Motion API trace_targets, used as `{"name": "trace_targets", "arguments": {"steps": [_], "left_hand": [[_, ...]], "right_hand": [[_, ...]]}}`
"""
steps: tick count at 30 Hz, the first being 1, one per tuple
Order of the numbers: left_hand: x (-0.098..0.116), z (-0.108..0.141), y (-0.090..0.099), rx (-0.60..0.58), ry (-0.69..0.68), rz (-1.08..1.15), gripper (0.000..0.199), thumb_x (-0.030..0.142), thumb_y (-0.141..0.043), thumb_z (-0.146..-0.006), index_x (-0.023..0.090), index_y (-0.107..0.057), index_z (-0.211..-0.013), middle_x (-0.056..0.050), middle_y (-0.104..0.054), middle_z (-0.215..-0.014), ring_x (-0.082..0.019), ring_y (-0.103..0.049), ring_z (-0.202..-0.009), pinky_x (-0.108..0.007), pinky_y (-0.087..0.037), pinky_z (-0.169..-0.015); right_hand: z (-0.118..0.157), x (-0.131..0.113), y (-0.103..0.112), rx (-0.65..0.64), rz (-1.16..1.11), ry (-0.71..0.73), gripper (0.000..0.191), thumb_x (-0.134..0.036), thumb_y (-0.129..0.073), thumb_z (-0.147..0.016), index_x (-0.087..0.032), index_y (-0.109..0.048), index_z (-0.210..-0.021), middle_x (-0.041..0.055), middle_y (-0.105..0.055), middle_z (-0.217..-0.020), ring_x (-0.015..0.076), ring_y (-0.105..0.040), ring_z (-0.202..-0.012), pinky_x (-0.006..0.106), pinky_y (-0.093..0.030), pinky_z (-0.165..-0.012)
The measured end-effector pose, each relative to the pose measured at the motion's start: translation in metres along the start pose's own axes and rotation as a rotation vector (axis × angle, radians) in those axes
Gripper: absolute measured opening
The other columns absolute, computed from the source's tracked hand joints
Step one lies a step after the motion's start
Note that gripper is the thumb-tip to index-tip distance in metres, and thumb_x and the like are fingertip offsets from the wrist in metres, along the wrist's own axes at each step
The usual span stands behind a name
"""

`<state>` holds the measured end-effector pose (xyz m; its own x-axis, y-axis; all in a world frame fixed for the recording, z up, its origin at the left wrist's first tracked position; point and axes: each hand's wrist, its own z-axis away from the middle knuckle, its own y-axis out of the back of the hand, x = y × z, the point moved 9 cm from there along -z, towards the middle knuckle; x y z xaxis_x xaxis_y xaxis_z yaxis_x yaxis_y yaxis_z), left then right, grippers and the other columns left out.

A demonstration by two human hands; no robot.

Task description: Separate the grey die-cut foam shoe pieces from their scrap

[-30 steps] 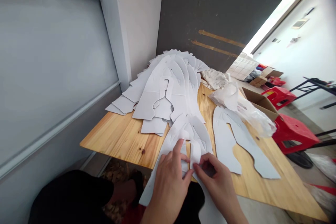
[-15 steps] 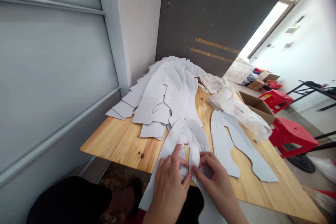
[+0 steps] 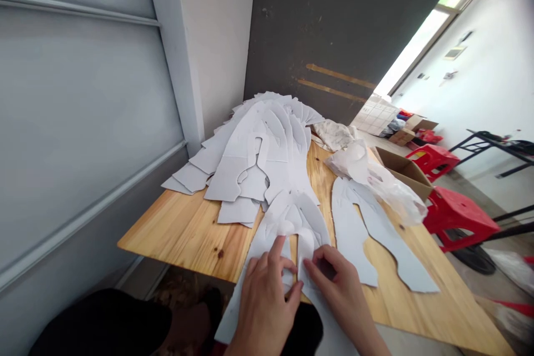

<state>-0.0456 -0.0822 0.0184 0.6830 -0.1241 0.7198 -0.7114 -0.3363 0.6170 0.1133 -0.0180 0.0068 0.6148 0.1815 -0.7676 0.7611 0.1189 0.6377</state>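
My left hand (image 3: 265, 300) and my right hand (image 3: 337, 283) are at the near edge of the pine table (image 3: 187, 233). Their fingers pinch a layered bunch of pale grey cut pattern pieces (image 3: 287, 228) that hangs over the edge. A large fanned pile of similar pieces (image 3: 250, 161) lies behind them. To the right, a long curved piece (image 3: 375, 239) lies flat on the wood, apart from my right hand.
Crumpled paper (image 3: 334, 134) and a clear plastic bag (image 3: 375, 178) lie at the table's far right. Beyond stand a cardboard box (image 3: 403, 169) and red plastic stools (image 3: 456, 217). A grey wall panel (image 3: 83, 94) runs along the left side.
The whole scene sits a little lower and further left in the view, so my head has shifted. My hands keep nearly the same pinch on the pieces.
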Motion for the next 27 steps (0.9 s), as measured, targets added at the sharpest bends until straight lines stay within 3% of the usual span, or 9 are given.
{"name": "trace_targets", "arguments": {"steps": [14, 27], "left_hand": [[-0.002, 0.000, -0.004, -0.037, 0.007, 0.017, 0.089, 0.004, -0.074, -0.085, 0.028, -0.021, -0.154, 0.005, -0.079, -0.095, -0.025, -0.071, -0.089, -0.044, -0.049, -0.087], [0.002, 0.002, 0.001, 0.057, -0.096, 0.004, 0.100, 0.004, -0.075, -0.082, 0.030, -0.015, -0.158, 0.002, -0.082, -0.102, -0.026, -0.073, -0.085, -0.045, -0.053, -0.084]], "right_hand": [[0.000, -0.009, -0.003, 0.033, 0.083, 0.088, 0.026, -0.037, -0.060, -0.097, -0.023, -0.055, -0.076, 0.0007, -0.059, -0.075, 0.0207, -0.054, -0.073, 0.032, -0.039, -0.069], [0.000, -0.010, -0.004, 0.073, 0.109, 0.126, 0.026, -0.036, -0.061, -0.096, -0.023, -0.057, -0.075, 0.0011, -0.061, -0.076, 0.0209, -0.059, -0.073, 0.032, -0.043, -0.069]]}}
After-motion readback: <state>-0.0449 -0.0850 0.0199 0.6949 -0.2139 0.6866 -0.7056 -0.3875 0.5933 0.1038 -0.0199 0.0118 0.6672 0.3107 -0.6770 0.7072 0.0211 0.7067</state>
